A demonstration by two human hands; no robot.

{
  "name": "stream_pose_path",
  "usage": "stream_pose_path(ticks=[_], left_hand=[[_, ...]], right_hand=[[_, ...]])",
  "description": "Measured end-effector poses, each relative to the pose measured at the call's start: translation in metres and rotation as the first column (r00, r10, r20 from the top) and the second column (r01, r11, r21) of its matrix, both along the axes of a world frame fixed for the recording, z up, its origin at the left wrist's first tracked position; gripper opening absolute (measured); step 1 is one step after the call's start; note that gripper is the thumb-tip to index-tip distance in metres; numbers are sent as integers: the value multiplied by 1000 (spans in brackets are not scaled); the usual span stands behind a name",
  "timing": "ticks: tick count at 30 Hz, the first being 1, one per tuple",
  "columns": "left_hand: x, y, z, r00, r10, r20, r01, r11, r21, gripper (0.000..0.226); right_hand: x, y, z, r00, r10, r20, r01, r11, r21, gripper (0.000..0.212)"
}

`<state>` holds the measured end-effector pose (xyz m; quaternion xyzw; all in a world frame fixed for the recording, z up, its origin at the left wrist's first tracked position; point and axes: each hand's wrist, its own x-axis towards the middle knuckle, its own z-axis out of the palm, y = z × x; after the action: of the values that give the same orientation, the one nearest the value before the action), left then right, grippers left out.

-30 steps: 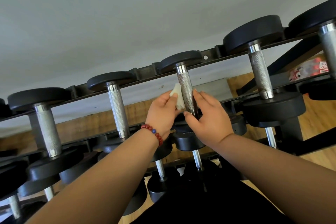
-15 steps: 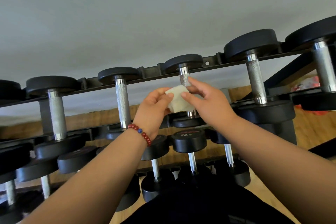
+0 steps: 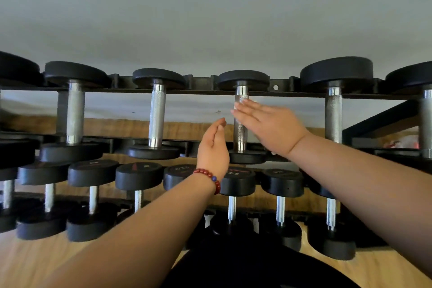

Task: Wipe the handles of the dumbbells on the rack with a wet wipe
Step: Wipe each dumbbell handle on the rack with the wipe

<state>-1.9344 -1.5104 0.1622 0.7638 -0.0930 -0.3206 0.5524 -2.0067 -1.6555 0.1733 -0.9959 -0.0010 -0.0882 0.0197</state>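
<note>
The black dumbbell rack [image 3: 275,87] holds a top row of dumbbells with knurled steel handles. My right hand [image 3: 268,124] lies with straight fingers across the upper part of the middle dumbbell's handle [image 3: 240,133]. Only white slivers of the wet wipe [image 3: 234,106] show at my fingertips; the rest is hidden under the fingers. My left hand [image 3: 214,145], with a red bead bracelet at the wrist, hovers just left of that handle. Its fingers point up, loosely together, and it holds nothing.
Neighbouring top-row handles stand to the left [image 3: 157,114] and right [image 3: 333,112]. A lower row of smaller black dumbbells [image 3: 139,175] sits below my arms. The wooden floor [image 3: 35,262] and a grey wall lie around the rack.
Both hands held the wipe in front of the handle before. Now my left hand has let go and dropped left, while my right hand lies flat on the handle over the wipe.
</note>
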Motion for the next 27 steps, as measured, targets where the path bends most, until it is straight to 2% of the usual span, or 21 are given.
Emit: stream_pose_path(ticks=[4,8,12,17,22,27], left_hand=[[-3,-3,-7,999,48,-3,-48,999,-19,34],[-2,-4,-11,998,60,10,-60,998,3,34],[-1,-2,-13,997,81,14,-81,997,8,34],[-1,-4,-14,995,94,14,-94,995,8,32],[0,-3,-17,995,99,21,-99,995,-5,33],[-1,-3,-17,994,107,6,-107,994,-14,31]], right_hand=[[1,-10,-6,990,138,-9,-139,988,-63,50],[17,-20,-5,996,83,14,-82,995,-49,41],[2,-12,-10,971,237,-23,-238,969,-67,44],[21,-25,-4,995,98,10,-97,994,-50,43],[9,-24,-12,968,249,13,-247,966,-75,44],[19,-29,-14,987,142,72,-138,989,-52,45]])
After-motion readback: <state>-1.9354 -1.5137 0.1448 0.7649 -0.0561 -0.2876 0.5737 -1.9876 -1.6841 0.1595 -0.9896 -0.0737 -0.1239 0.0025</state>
